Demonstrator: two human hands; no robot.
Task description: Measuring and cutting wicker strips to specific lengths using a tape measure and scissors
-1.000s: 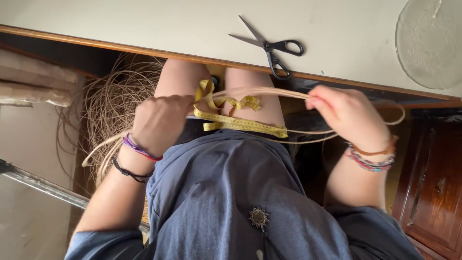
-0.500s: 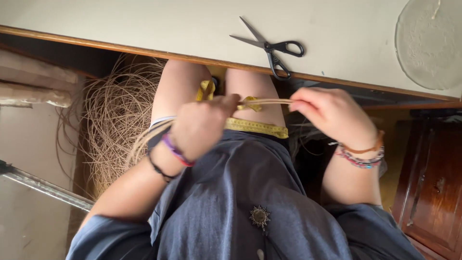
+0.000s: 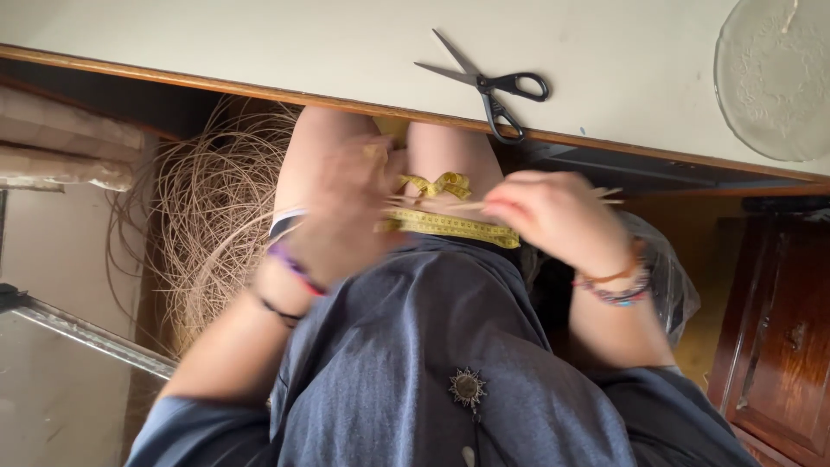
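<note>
A: Head view, the only one. What step is this?

B: My read is strand work over the lap. Both hands are on a small bundle of thin reed strands [image 3: 437,205], held level above the knees, below the near edge of the table [image 3: 259,43].

A: Right hand?

B: The right hand [image 3: 553,216] is closed narrow, fingers curled down and pinching the strands. The pale ends poke out past its right side. Beaded bracelets on that wrist.

A: Left hand?

B: The left hand [image 3: 346,207] is motion-blurred, so I cannot tell how far open it is. It sits at the left end of the strands, touching or just beside them. Purple band and a dark one on that wrist.

A: Where does the bundle lie against the rest?

B: Just above the yellow tape measure [image 3: 450,227], which lies across the thighs with a loop bunched up on the far side. The strands run between the two hands and do not touch the table.

A: What does the next move call for?

B: As a judgement only: a firm pinch on the right so the ends stay even, and a steady left hand, since the thin strands look springy.

A: Anything else?

B: A big coil of cane [image 3: 216,216] lies on the floor at left, beside the left leg. Black-handled scissors [image 3: 488,86] lie open on the table, handles at its near edge, well apart from both hands. A clear glass plate [image 3: 774,78] is far right on the table. There is also a blue-grey dress [image 3: 415,346] with a sun-shaped brooch [image 3: 467,387], and a dark wooden cabinet [image 3: 778,329] at right.
</note>
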